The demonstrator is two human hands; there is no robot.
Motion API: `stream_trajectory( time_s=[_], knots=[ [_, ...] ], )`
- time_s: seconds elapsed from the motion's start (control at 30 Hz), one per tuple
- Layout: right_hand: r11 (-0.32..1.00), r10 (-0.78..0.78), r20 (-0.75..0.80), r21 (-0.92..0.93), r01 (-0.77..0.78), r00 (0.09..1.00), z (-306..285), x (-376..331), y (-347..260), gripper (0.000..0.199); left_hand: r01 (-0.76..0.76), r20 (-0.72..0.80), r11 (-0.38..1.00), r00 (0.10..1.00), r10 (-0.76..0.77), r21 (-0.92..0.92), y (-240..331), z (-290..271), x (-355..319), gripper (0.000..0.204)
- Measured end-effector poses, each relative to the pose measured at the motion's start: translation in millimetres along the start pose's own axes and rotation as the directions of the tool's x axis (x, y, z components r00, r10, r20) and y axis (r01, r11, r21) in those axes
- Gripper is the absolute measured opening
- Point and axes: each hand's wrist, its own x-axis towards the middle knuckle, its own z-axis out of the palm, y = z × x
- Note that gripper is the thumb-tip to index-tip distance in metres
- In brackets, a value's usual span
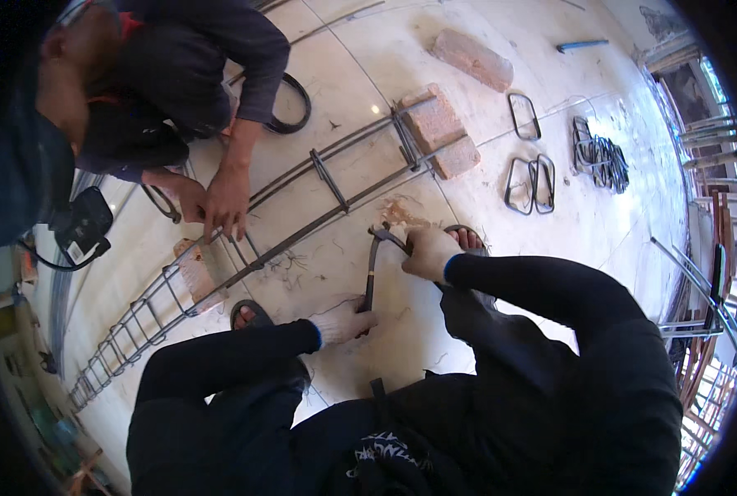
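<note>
Where the co-worker's hand (226, 202) rests at left on the long rebar cage (302, 219), which lies on bricks (438, 128) across the tiled floor (550, 231), the person's own hands work just below it. Left hand (343, 321), gloved, has its grip closed around the lower end of a bent steel rod (373, 269); right hand (429, 252), also gloved, grips its upper, hooked end. Loose stirrup loops (530, 183) lie at right, well apart.

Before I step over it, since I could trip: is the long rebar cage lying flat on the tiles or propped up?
Propped: the rebar cage rests across bricks, off the tiled floor.
</note>
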Motion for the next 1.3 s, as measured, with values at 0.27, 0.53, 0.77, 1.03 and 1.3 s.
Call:
stream_trajectory(
  time_s=[0.27,0.53,0.77,1.03,1.3],
  knots=[
    [0.397,-0.073,0.370,0.863,-0.314,0.926,-80.4,-44.6,-10.9,0.022,-0.430,-0.280,0.873,0.888,0.364,-0.230,55.0,-36.9,-29.1,0.030],
    [0.733,-0.151,0.006,0.671,0.108,0.989,-167.8,-39.8,-6.6,0.027,-0.611,-0.328,0.729,0.787,0.522,-0.307,95.4,-80.6,23.4,0.037],
    [0.751,-0.025,-0.078,0.656,0.070,0.997,-203.2,-17.6,4.8,0.031,-0.650,-0.420,0.679,0.751,0.509,-0.340,139.7,-88.4,35.7,0.042],
    [0.787,-0.051,-0.038,0.613,0.064,0.998,-206.7,6.9,-1.3,0.021,-0.622,-0.463,0.670,0.771,0.436,-0.405,175.9,-73.7,54.0,0.035],
    [0.964,-0.212,-0.124,-0.189,0.187,0.969,-212.0,19.4,-7.5,0.026,-0.671,-0.515,0.643,0.723,0.460,-0.368,194.8,-56.8,67.2,0.033]
  ],
)
